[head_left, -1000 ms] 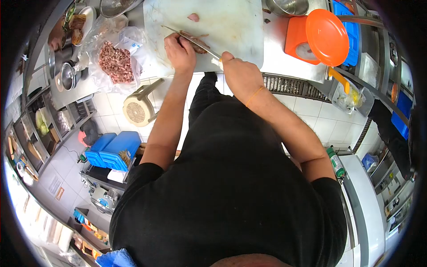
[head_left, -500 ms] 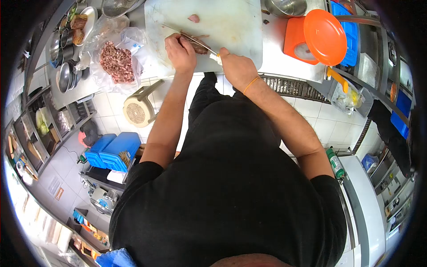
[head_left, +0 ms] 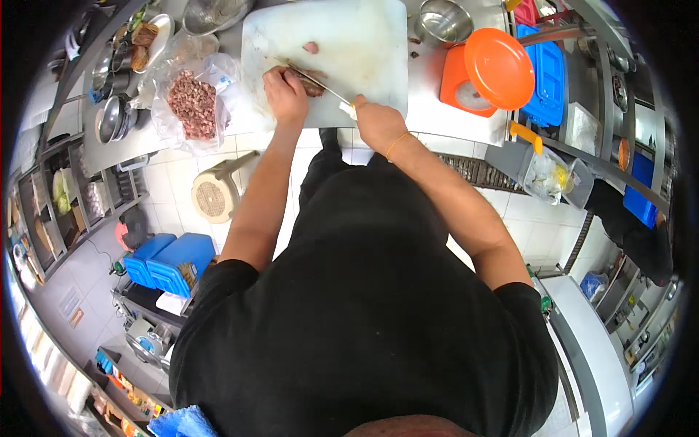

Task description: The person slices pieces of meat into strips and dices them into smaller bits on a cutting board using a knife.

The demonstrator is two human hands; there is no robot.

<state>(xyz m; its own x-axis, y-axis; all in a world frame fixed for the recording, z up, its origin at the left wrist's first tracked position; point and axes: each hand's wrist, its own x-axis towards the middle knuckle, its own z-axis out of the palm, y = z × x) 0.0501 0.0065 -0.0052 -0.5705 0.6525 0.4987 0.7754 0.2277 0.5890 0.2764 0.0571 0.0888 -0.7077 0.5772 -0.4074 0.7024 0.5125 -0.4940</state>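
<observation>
My right hand [head_left: 381,127] is closed around the white handle of a kitchen knife [head_left: 331,89]. Its blade slants up and left across a brown piece of meat [head_left: 313,87] on the white cutting board [head_left: 371,51]. Curled fingers of my left hand [head_left: 285,95] press on the meat's left end, close beside the blade; the fingertips are partly hidden. A small pinkish meat scrap [head_left: 311,48] lies apart on the board, above the knife.
Left of the board, diced meat [head_left: 193,105] sits in an open plastic bag. To the right stand an orange scale [head_left: 451,84] with a round orange pan [head_left: 499,69] and a steel pot [head_left: 445,22]. A beige stool [head_left: 215,195] is below the counter.
The whole view has shifted, with the board and scale now further left. Both hands keep their holds on the knife and the meat, with little visible change between them.
</observation>
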